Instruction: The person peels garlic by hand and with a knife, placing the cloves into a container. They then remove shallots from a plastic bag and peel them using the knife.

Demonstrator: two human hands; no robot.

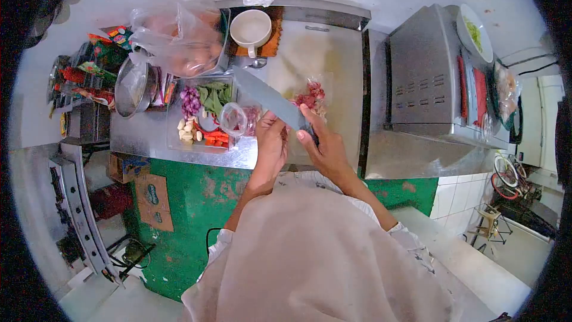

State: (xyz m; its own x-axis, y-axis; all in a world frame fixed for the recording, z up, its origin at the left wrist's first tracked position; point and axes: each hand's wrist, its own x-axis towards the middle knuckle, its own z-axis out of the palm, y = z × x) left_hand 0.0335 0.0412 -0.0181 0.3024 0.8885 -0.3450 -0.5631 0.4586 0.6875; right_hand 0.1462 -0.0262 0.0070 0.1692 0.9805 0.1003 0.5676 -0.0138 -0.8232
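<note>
My right hand [322,143] is wrapped round the handle of a broad knife [265,96], whose blade points up and to the left. My left hand [271,143] is closed beside the blade's lower side, with something reddish partly hidden in its fingers. Chopped red pieces [311,93] lie on the white cutting board [342,71] beyond my hands. Left of my left hand is a clear jar [232,120] with red contents. A clear tray [173,137] holds purple shallots [190,102], green leaves [214,96], garlic cloves [186,131] and red chillies [215,138].
Behind the tray stands a plastic bag [185,39] of rounded brownish items. A white cup [251,28] and a spoon [257,63] are near the board. A metal bowl [134,86] sits at left, a metal cabinet [420,71] at right with a bowl [475,34] on top.
</note>
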